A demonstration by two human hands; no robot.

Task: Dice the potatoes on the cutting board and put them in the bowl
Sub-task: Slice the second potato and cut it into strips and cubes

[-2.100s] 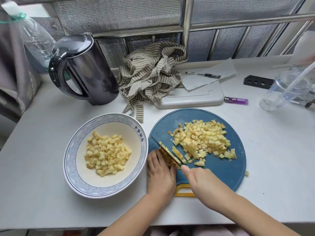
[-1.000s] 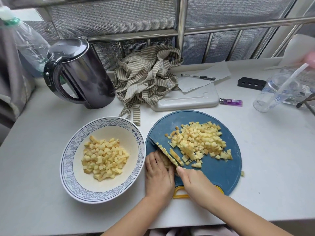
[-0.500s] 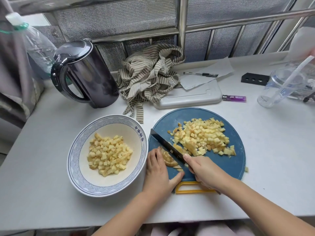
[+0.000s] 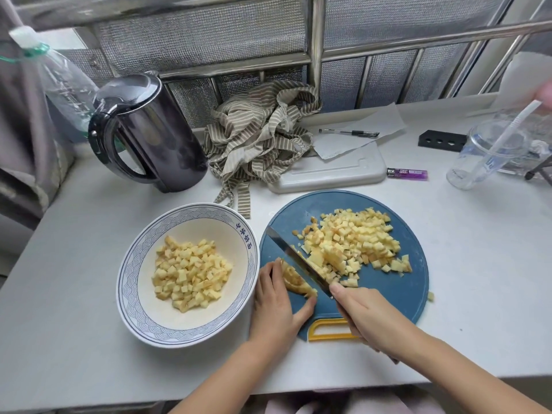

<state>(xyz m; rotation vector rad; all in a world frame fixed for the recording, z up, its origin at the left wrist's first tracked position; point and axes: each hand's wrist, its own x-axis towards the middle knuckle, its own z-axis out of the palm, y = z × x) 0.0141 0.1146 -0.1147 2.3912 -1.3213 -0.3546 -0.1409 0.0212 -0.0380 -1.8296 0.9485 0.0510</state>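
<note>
On the blue cutting board (image 4: 394, 288), the left hand (image 4: 276, 303) pinches a potato piece (image 4: 294, 279) while the right hand (image 4: 363, 313) grips the knife (image 4: 294, 258) beside the diced pile (image 4: 352, 243), more dice lying in the bowl (image 4: 131, 282).

**Cutting board** (image 4: 388, 294): round, blue, flat on the counter; yellow loop handle (image 4: 322, 333) at its 6 o'clock edge.

**Diced potato, board** (image 4: 352, 243): loose heap of small pale-yellow cubes, some with browned faces, spread from the board's centre toward 2 o'clock.

**Undiced potato piece** (image 4: 294, 280): one yellow wedge, flat side down, at the board's 8 o'clock.

**Stray cube** (image 4: 430, 296): one dice off the board on the counter, at its 4 o'clock.

**Bowl** (image 4: 131, 279): wide, white with a blue wave-pattern rim, upright, just beside the board at 9 o'clock.

**Diced potato, bowl** (image 4: 188, 273): a mound of the same cubes in the bowl's centre, covering part of the bottom.
</note>
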